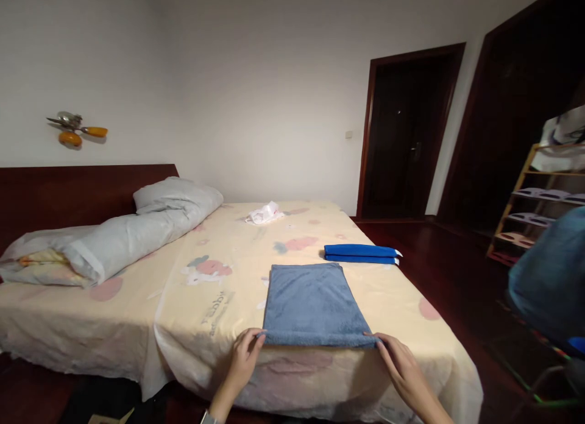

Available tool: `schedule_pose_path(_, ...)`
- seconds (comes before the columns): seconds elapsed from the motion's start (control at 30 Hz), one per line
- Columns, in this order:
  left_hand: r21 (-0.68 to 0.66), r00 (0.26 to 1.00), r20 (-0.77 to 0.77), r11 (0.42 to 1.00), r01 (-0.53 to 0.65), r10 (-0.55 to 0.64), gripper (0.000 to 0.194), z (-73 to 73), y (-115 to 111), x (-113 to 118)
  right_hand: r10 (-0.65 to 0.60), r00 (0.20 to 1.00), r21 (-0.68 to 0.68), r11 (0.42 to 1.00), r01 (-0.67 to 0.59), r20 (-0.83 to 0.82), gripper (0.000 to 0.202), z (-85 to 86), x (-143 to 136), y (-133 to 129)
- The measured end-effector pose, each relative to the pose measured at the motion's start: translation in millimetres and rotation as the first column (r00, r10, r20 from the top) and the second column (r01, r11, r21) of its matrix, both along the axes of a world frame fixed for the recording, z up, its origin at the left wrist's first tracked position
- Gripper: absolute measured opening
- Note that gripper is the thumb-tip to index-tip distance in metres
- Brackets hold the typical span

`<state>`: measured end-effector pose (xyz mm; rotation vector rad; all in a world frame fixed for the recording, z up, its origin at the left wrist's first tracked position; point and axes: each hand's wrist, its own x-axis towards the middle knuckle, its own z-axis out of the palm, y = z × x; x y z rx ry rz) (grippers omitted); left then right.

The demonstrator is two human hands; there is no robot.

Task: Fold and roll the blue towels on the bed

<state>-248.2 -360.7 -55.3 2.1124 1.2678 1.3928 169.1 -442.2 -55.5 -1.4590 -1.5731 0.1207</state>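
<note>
A grey-blue towel lies flat at the lower centre of the frame, on the near edge of a bed. I see the person's left hand and right hand pinching its two near corners, fingers closed on the cloth. Just beyond, right of centre, sits a folded bright-blue cloth; farther back, a crumpled white cloth; at left, a rumpled pale quilt.

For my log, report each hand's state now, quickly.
Left hand: closed, pinching the near left corner of the rectangular grey-blue plush cloth.
Right hand: closed, pinching the same cloth's near right corner.
</note>
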Motion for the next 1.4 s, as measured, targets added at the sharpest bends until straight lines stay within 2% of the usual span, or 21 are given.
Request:
schedule_pose_path(0.1,-0.034,0.996,-0.014,0.996,-0.085,0.085,0.038,5.9,11,11,-0.022,0.996,-0.087,0.996,0.015,-0.084,0.040,9.6,-3,14)
schedule_pose_path(0.17,-0.051,0.995,-0.009,0.994,-0.096,0.096,0.036,9.2,17,18,-0.054,0.992,-0.149,0.988,0.037,-0.114,0.042,11.7,-5,25)
schedule_pose_path(0.23,-0.057,0.995,0.009,0.993,-0.102,0.103,0.035,10.5,20,23,-0.121,0.991,-0.223,0.969,0.104,-0.063,0.043,11.1,-7,36)
schedule_pose_path(0.33,-0.037,0.989,-0.002,0.988,-0.150,0.150,0.038,7.7,20,29,-0.213,0.969,-0.278,0.930,0.241,0.127,0.042,9.3,-15,46)
schedule_pose_path(0.43,0.040,0.978,-0.049,0.979,-0.200,0.201,0.041,2.1,20,32,-0.252,0.933,-0.217,0.926,0.310,0.258,0.043,7.6,-21,46)
schedule_pose_path(0.5,0.081,0.976,-0.073,0.977,-0.199,0.205,0.038,-0.4,23,32,-0.244,0.933,-0.139,0.948,0.287,0.263,0.042,5.4,-22,44)
schedule_pose_path(0.63,0.154,0.954,-0.179,0.965,-0.213,0.239,0.032,-0.3,31,29,-0.140,0.980,-0.066,0.986,0.150,0.139,0.042,0.7,-15,41)
schedule_pose_path(0.77,0.347,0.865,-0.381,0.918,-0.194,0.327,0.027,0.7,26,27,-0.076,0.996,-0.101,0.992,0.080,0.045,0.038,0.6,-10,41)
schedule_pose_path(0.83,0.423,0.826,-0.431,0.890,-0.170,0.363,0.028,2.1,18,26,-0.113,0.988,-0.052,0.992,0.119,0.105,0.037,0.5,-10,41)
schedule_pose_path(0.9,0.511,0.811,-0.411,0.842,-0.172,0.415,0.030,6.4,9,26,-0.204,0.959,0.073,0.979,0.193,0.199,0.037,-0.3,-12,40)
schedule_pose_path(1.0,0.657,0.838,-0.372,0.751,-0.066,0.399,0.034,18.9,-4,32,-0.317,0.911,0.301,0.924,0.235,0.264,0.033,-0.3,-17,34)
schedule_pose_path(1.07,0.684,0.833,-0.448,0.725,0.085,0.325,0.037,28.4,-12,42,-0.272,0.910,0.383,0.913,0.141,0.312,0.029,2.5,-22,30)
schedule_pose_path(1.13,0.643,0.767,-0.581,0.732,0.226,0.273,0.042,33.9,-14,53,-0.146,0.883,0.368,0.929,-0.033,0.447,0.035,7.3,-27,28)
schedule_pose_path(1.23,0.593,0.642,-0.709,0.739,0.319,0.291,0.050,29.4,-8,62,0.003,0.751,0.261,0.937,-0.233,0.660,0.052,12.7,-30,30)
schedule_pose_path(1.3,0.594,0.598,-0.736,0.727,0.345,0.317,0.049,20.2,3,60,0.017,0.703,0.245,0.931,-0.270,0.711,0.060,11.9,-28,33)
schedule_pose_path(1.4,0.594,0.604,-0.734,0.724,0.351,0.310,0.046,7.6,16,45,0.036,0.730,0.229,0.938,-0.261,0.683,0.065,5.1,-19,35)
